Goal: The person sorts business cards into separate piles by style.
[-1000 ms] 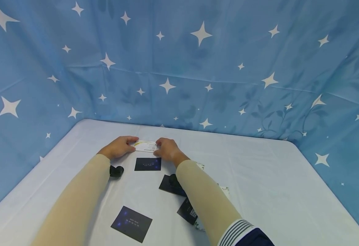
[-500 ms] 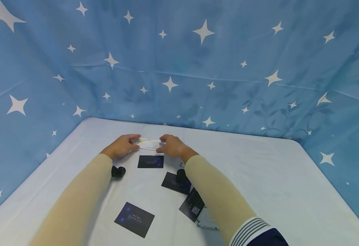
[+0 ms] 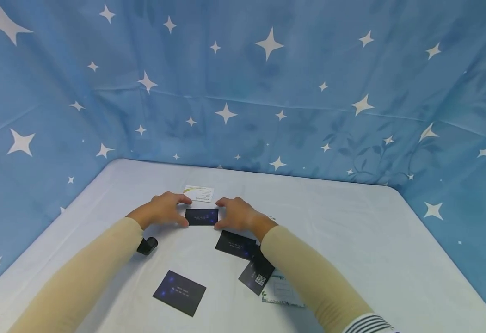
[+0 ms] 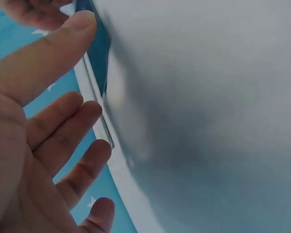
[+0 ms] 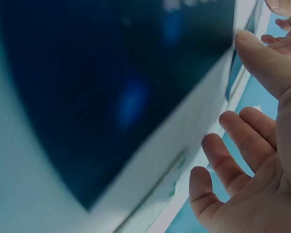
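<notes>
Middle dark card (image 3: 201, 217) lies flat on the white tablecloth (image 3: 351, 259), framed by two hands.

Nearest the person, well in front of it and slightly left, a loose dark card (image 3: 179, 293) sits askew; it looks safe unless the left sleeve (image 3: 89, 273) sweeps inward. In front of the middle card and to its right, a leaf-bordered white card (image 3: 281, 290) is partly hidden by the right sleeve (image 3: 311, 270). Closer to the middle card come a QR-code card (image 3: 252, 276) and a tilted dark card (image 3: 234, 245), their corners meeting. Should the right forearm drop, its sleeve might drag this cluster; whether cloth touches card now cannot be told.

At the middle card's left end, the left hand (image 3: 163, 209) has its fingers spread, with the thumb by the near corner; the right hand (image 3: 239, 215) mirrors it at the other end. Neither is curled round anything; thumb contact is unclear. Uneven pressure could twist the card, and a hard squeeze could buckle it.

Just beyond the middle card lies a yellow-striped white card (image 3: 200, 194). The gap is narrow, so a push too far could knock it crooked or make the two overlap.
</notes>
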Action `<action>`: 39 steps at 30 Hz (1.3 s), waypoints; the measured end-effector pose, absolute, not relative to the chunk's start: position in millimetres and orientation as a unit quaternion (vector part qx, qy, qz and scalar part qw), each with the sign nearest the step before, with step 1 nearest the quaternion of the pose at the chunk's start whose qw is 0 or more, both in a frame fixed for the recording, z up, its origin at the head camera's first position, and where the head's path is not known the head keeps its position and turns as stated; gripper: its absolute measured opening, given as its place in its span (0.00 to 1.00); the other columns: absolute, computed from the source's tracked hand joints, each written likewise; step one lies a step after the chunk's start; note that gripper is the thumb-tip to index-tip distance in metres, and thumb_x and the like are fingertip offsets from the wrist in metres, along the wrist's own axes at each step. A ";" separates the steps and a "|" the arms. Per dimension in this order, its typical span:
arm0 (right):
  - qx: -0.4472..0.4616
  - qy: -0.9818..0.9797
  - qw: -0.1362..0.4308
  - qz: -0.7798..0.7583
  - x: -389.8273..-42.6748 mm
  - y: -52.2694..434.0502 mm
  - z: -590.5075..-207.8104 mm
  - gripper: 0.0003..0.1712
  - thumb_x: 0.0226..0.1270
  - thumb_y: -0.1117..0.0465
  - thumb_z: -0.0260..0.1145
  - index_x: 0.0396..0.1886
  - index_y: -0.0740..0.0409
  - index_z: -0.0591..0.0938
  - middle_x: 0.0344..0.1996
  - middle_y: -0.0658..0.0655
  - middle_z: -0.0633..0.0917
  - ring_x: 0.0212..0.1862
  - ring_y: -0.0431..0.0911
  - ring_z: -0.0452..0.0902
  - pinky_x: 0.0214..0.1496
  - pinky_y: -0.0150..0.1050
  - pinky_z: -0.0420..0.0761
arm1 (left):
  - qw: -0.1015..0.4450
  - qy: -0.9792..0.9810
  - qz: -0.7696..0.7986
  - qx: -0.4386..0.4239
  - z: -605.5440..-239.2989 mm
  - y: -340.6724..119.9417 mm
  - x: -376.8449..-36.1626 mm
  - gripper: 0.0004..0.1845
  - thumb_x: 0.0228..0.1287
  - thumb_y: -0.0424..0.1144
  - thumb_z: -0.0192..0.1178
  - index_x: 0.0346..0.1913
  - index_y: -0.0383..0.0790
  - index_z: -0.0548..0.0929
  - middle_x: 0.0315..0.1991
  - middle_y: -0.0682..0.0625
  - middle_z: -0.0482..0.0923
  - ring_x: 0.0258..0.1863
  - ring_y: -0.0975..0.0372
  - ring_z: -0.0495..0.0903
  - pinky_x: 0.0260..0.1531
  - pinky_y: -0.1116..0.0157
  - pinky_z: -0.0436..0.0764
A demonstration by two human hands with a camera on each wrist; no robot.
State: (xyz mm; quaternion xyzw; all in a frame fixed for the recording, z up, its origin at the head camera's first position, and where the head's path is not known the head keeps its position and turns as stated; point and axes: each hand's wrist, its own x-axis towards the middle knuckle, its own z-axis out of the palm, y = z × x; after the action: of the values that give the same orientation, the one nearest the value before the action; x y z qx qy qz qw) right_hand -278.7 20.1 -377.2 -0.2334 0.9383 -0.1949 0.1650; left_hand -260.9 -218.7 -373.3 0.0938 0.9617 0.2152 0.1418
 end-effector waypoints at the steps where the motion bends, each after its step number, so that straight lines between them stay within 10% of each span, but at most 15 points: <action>1: -0.229 0.939 0.166 -0.194 -278.2 19.7 -378.7 0.43 0.59 0.47 0.76 0.73 0.48 0.71 0.66 0.55 0.74 0.62 0.50 0.68 0.67 0.50 0.65 | 0.139 0.964 0.206 0.094 -375.0 -217.2 -259.9 0.37 0.51 0.48 0.77 0.65 0.45 0.79 0.65 0.37 0.72 0.63 0.40 0.67 0.60 0.37 0.62; 39: -0.249 0.941 0.061 -0.223 -293.1 73.4 -363.4 0.30 0.66 0.52 0.71 0.66 0.55 0.77 0.60 0.54 0.81 0.57 0.52 0.75 0.60 0.47 0.73 | 0.077 0.958 0.240 0.140 -365.8 -171.7 -282.2 0.31 0.62 0.46 0.72 0.67 0.46 0.77 0.63 0.45 0.75 0.65 0.48 0.65 0.60 0.44 0.59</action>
State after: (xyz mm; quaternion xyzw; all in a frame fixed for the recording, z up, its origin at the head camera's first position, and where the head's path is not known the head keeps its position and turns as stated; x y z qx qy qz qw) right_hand -293.1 73.4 -363.4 -0.2492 0.9406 -0.2225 0.0607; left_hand -282.2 -171.7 -365.8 0.1403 0.9576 0.2395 0.0767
